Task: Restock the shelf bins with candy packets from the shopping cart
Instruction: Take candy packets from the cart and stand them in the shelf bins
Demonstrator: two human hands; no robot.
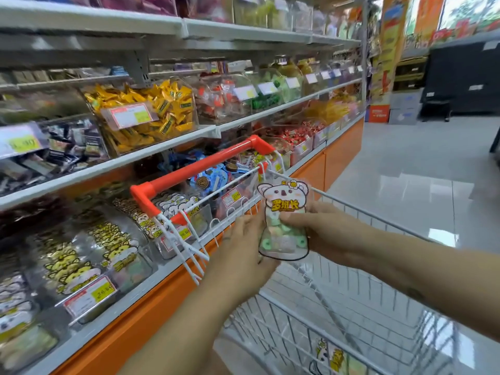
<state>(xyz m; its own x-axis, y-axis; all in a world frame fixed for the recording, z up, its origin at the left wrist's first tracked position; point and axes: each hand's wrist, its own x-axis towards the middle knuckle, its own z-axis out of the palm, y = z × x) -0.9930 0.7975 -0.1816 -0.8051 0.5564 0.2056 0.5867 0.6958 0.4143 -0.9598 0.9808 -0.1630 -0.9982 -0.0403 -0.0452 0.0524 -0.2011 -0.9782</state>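
A bear-shaped candy packet with pink ears, yellow lettering and green ring sweets is held upright above the white wire shopping cart. My right hand grips it from the right, thumb across its front. My left hand holds its left edge from behind. Another packet lies at the cart's bottom. Clear shelf bins with similar yellow-printed packets line the lowest shelf at left.
The cart's orange handle stands close against the shelves. Upper shelves hold bins of yellow-wrapped candy and red sweets. The orange shelf base runs along the aisle; a glossy tiled floor lies to the right.
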